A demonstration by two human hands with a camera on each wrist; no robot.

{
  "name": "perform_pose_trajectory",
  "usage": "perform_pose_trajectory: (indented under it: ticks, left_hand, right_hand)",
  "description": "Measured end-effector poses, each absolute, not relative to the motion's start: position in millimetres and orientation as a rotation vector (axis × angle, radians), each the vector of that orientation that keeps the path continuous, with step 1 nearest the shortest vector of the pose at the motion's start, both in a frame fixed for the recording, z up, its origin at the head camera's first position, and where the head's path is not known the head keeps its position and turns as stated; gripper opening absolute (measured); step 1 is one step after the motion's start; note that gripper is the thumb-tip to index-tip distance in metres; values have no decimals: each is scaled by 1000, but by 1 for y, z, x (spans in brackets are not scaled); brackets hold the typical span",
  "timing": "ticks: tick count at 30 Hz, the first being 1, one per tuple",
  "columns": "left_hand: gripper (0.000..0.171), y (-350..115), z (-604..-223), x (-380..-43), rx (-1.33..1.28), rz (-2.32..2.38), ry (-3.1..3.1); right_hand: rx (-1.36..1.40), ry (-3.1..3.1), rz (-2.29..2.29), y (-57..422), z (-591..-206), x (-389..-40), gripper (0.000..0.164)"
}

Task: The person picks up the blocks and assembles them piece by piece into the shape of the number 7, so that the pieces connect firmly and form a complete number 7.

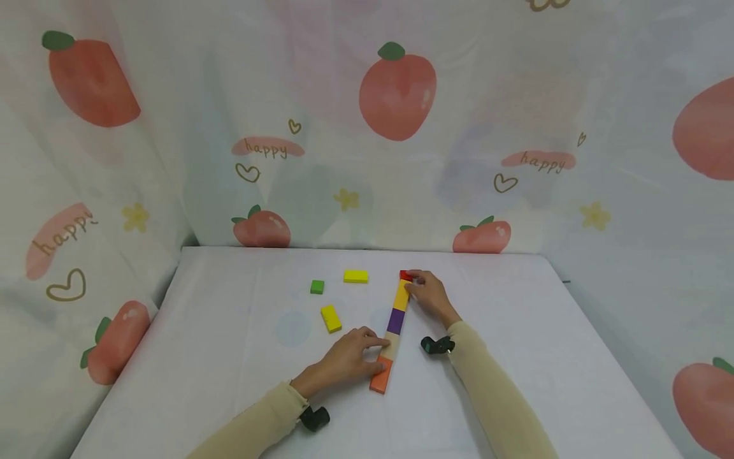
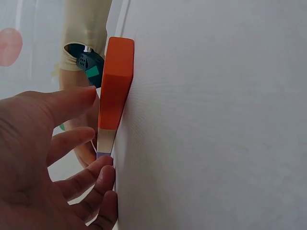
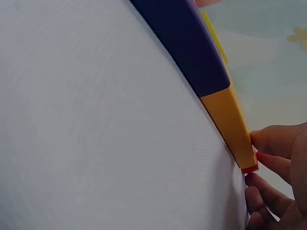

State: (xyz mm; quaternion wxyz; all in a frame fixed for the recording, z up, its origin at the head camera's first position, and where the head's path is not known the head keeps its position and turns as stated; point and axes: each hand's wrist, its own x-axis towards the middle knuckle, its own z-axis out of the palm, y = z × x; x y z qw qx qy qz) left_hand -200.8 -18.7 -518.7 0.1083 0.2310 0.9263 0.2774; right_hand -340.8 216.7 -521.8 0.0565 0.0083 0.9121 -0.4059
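Note:
A straight row of blocks lies flat on the table, running away from the person. From near to far it holds an orange block (image 1: pixel 379 377), a plain wood block (image 1: pixel 388 345), a purple block (image 1: pixel 395 321), a yellow-orange block (image 1: pixel 401 295) and a red block (image 1: pixel 404 275). My left hand (image 1: pixel 346 357) rests at the near end, thumb at the orange block and index finger by the wood one, fingers fairly straight. At the far end, my right hand (image 1: pixel 431 296) touches the red block with its index finger, thumb against the yellow-orange block (image 3: pixel 230 127).
Left of the row lie a small green block (image 1: pixel 317 287), a yellow block (image 1: pixel 355 276) and another yellow block (image 1: pixel 331 319). A white cloth covers the table (image 1: pixel 229 357). Fruit-printed curtains (image 1: pixel 395 191) hang behind and at both sides.

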Motion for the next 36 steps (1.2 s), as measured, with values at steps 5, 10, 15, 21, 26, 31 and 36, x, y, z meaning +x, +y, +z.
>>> perform_pose_trajectory:
  ticks: [5,10,15,21,26,31,36]
  left_hand:
    - [53,-20,-519,-202,626,881,2691]
    - [53,-22,-514,-203,584,948,2706]
    - [48,-29,-510,-204,582,1002,2735]
    - [43,-41,-502,-210,523,1152,2752]
    - [40,-51,-498,-221,524,1215,2801]
    - [39,-60,-494,-230,494,1246,2839]
    - [38,-68,-490,-240,492,1318,2877]
  right_hand:
    - [17,2773,-1225,217,-523,-341,46]
    - [23,2777,-1243,217,-522,-344,46]
    - [34,2767,-1239,218,-524,-344,46]
    - [33,2754,-1253,218,-525,-342,47]
    - [35,2754,-1255,218,-524,-341,47]
    - [60,2731,-1273,218,-525,-341,46]
    - [68,2722,-1293,218,-528,-342,46]
